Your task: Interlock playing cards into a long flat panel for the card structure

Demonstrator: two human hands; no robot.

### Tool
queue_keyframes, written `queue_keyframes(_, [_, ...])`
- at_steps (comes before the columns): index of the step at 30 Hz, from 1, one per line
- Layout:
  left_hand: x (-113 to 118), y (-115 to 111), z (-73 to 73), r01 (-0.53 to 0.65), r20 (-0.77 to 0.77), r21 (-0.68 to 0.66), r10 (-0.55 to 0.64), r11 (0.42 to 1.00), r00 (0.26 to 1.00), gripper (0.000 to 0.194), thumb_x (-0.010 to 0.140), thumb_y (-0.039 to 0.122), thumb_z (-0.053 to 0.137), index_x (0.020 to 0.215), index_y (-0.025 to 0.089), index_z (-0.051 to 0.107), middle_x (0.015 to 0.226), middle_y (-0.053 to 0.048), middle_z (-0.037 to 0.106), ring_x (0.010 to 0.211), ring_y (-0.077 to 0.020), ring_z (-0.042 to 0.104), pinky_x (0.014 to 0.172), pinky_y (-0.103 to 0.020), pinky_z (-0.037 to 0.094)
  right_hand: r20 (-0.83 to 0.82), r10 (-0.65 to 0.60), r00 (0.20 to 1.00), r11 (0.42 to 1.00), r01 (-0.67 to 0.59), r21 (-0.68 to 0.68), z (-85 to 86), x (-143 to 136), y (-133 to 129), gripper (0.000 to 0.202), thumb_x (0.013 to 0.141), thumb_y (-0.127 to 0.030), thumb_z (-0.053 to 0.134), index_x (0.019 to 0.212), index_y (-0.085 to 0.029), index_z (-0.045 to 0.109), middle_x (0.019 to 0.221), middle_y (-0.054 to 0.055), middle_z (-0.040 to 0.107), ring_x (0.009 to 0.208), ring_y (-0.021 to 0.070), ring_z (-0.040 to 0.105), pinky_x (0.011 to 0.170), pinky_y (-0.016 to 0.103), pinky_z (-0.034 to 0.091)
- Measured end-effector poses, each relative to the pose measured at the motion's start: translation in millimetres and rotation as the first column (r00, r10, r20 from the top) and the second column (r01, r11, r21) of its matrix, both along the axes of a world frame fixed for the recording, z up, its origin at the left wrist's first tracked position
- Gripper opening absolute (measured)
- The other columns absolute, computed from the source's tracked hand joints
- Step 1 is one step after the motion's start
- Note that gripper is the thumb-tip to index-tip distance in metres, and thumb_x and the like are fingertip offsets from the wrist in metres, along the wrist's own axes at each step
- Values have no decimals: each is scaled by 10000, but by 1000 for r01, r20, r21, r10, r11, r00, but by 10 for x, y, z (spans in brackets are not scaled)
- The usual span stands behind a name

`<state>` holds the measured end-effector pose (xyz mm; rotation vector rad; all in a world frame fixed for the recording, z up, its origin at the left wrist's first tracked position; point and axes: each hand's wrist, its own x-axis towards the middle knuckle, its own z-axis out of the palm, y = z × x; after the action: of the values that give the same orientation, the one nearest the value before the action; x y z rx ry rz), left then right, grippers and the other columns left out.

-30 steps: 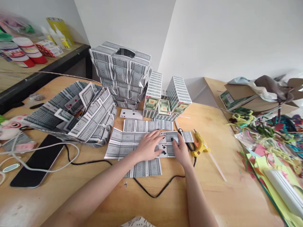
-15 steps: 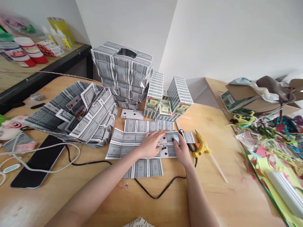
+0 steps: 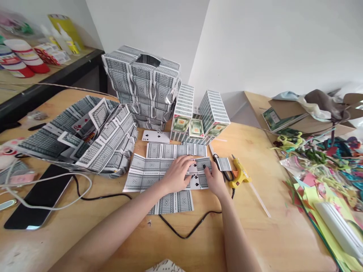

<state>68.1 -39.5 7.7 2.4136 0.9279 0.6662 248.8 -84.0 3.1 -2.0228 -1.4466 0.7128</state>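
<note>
A sheet of joined playing cards, mostly showing grey patterned backs, lies flat on the table. My left hand rests on its middle, fingers spread, beside cards showing spades. At the sheet's right end, my right hand grips a face-down playing card, thumb on top and fingers along the edge; their undersides are hidden. Another card strip lies just behind the sheet, and one more in front, partly under my left arm. Scissors lie right of my right hand, partly covered by a loose card.
A yellow glue gun with a glue stick lies right. Card boxes, a card-built bag and a card-built basket stand behind. A phone and cables are left; craft scraps pile up right.
The view has shifted slightly, moving most things a little left in the picture. Both hands stay at the card sheet; my right hand sits slightly lower at its right edge.
</note>
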Motion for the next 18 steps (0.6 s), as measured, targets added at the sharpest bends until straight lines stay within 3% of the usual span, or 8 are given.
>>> queue_keyframes(3, [-39,-11,-10,-160,-98,81,168,984,981,117,817,204,458,906,184,531,981,-84,530,949,-234,514,784,-389,433,61,1,998,1000,1,-27,12,-18,8,275,828,-339,345,1013,-178,471,814,62,629,749,199,594,634,270,418])
queue_keyframes(6, [-71,-13,-47,-257,-240,142,285,956,928,159,854,211,387,778,167,519,814,-71,514,779,-216,528,659,-363,424,156,-9,988,999,16,-45,9,-42,25,214,847,-330,318,934,-191,456,745,53,604,702,198,577,586,254,384])
queue_keyframes(10, [-76,-7,-93,-238,-292,180,283,955,914,172,864,198,364,782,165,512,807,-63,507,768,-206,514,650,-347,402,286,9,958,996,17,-86,6,-79,54,204,884,-307,262,861,-192,429,676,43,570,635,186,549,525,236,323])
queue_keyframes(18, [-75,2,-80,-239,-259,129,265,962,929,198,877,185,336,761,171,496,787,-63,491,761,-206,502,672,-355,397,494,50,868,977,60,-204,-13,-228,83,195,920,-247,267,891,-143,430,690,71,600,568,156,557,465,234,231])
